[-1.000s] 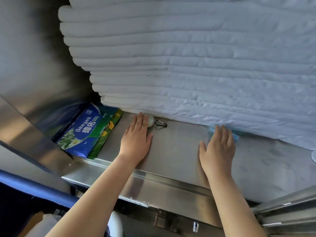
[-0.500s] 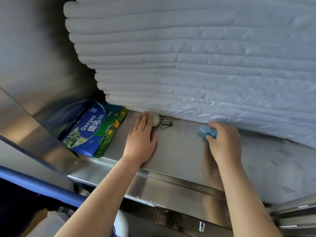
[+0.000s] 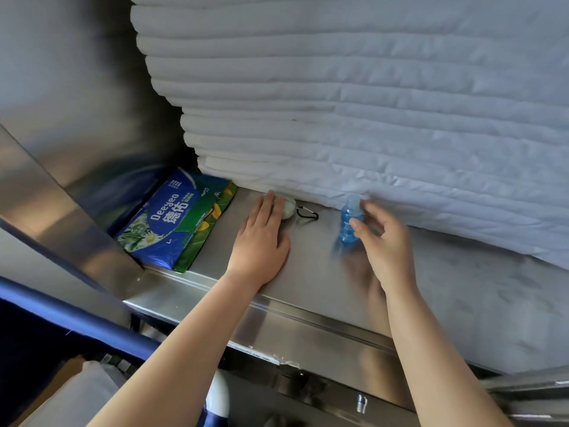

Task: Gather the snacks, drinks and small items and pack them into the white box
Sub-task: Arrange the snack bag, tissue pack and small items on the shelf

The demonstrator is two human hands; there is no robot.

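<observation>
Up on the steel shelf [image 3: 308, 272], right against the stack of white quilted padding [image 3: 369, 103], is where both hands are working. My right hand [image 3: 381, 238] has the small blue bottle [image 3: 349, 221] pinched between thumb and fingertips. The bottle is upright and low over the shelf. There's some blur there, so I can't tell if its base is touching the metal.

My left hand [image 3: 261, 241] lies flat, palm down, fingers straight. The fingertips are touching a pale oval case [image 3: 289, 208] with a black carabiner [image 3: 308, 213] hanging off its right side. It isn't gripping anything, just resting on it.

Further left, 2 flat packs are wedged in the corner, well apart from either hand: a blue Deeyeo pack [image 3: 160, 223] lying on top of a green pack [image 3: 209, 229].

Progress-wise, I'd say plenty is left. I can't make out the white box anywhere in view, so no idea what's already in it. On this shelf alone I count 4 things that need moving: the bottle in hand, the case under my fingers, and the 2 packs. No snacks or drinks show up here, so those would be elsewhere.
</observation>
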